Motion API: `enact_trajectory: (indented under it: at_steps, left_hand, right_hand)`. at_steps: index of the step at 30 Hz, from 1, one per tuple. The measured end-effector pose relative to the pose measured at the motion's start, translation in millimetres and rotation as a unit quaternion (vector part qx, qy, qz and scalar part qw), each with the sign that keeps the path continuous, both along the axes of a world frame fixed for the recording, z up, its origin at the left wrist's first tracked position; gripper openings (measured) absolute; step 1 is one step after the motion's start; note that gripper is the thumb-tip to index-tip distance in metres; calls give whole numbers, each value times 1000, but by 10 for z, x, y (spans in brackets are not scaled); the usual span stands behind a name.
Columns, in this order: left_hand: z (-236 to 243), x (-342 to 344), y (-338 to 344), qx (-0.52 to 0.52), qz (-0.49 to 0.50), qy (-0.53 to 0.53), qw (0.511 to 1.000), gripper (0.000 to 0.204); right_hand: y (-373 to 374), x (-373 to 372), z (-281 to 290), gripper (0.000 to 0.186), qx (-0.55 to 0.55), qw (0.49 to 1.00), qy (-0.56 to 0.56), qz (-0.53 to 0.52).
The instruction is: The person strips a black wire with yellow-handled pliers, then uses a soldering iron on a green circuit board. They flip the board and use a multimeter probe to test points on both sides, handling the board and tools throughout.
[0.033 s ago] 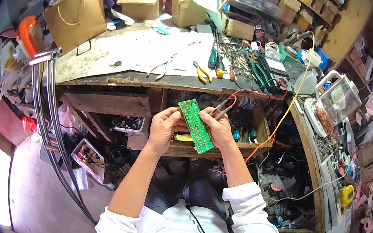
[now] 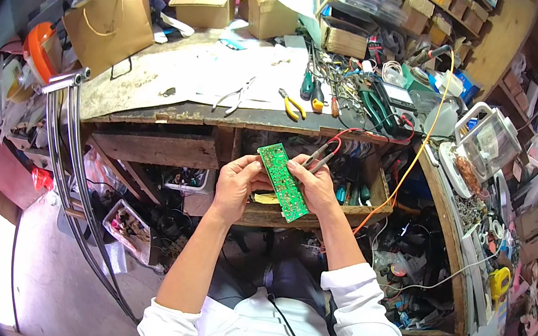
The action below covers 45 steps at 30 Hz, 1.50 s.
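Note:
A long green circuit board (image 2: 283, 182) is held tilted in front of me, its face covered with small solder points and parts. My left hand (image 2: 239, 181) pinches its left edge with closed fingers. With the thumb on the board's right edge, my right hand (image 2: 315, 185) grips it too. Two dark test probes (image 2: 320, 159) are tucked in the fingers of that same hand. Their red and black leads run to a multimeter (image 2: 396, 95) on the bench. The probe tips are hidden by my hand.
Combination pliers with yellow grips (image 2: 291, 104), white-handled pliers (image 2: 234, 94) and several screwdrivers lie along the bench edge (image 2: 201, 115). An open drawer (image 2: 345, 213) sits just beneath my hands. An orange cable (image 2: 414, 162) hangs at the right; metal tubes (image 2: 70, 140) stand at the left.

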<state>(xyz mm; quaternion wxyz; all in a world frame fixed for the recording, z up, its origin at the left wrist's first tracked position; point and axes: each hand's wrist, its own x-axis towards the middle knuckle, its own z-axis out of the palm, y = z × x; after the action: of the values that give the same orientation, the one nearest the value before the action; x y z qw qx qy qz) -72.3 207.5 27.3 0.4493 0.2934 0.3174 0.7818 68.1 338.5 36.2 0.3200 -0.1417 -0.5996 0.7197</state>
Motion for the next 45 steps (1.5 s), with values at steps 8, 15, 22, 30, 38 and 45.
enact_trajectory:
  at_steps: [8, 15, 22, 30, 38, 45]
  left_hand:
    - [31, -2, -40, 22, -38, -31, 999, 20]
    - [38, 32, -43, -10, 7, 12, 1000, 20]
    - [-8, 82, -30, -13, 75, 93, 993, 20]
    - [11, 103, -51, 0, 85, 87, 993, 16]
    - [-24, 108, -39, 10, 155, 68, 986, 15]
    - [-12, 85, -39, 55, 244, -6, 968, 15]
  right_hand:
    - [-51, 29, 90, 17, 2, 1000, -20, -7]
    - [-35, 15, 46, 17, -23, 999, -40, 18]
    - [-29, -3, 19, 17, -12, 999, -37, 17]
    - [-23, -4, 30, 20, 11, 998, -59, 11]
    - [1, -23, 10, 20, -2, 994, -82, -68]
    - [-22, 19, 120, 27, -24, 994, -90, -51]
